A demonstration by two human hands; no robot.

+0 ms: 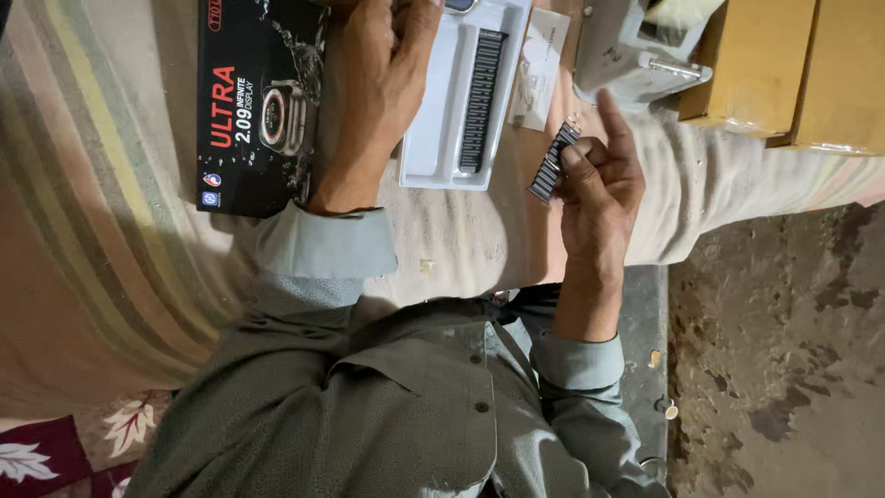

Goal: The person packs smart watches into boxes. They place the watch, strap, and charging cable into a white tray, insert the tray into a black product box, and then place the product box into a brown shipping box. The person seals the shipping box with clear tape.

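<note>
My right hand [599, 184] pinches a short black ridged watch strap piece [553, 164] between thumb and fingers, with the index finger pointing up. It hovers just right of a white plastic tray [433, 138] that holds a second black strap [481, 97]. My left hand [369, 101] lies over the edge of a black product box [253, 111]. Its fingers are curled at the top edge, next to a small watch body [458, 5] that is mostly cut off. I cannot see whether the fingers grip it.
A white leaflet or packet [539, 69] lies beside the tray. A grey device [636, 55] and cardboard boxes [765, 65] stand at the top right. Everything rests on a striped cloth [92, 231]. Stained concrete floor [784, 350] lies to the right.
</note>
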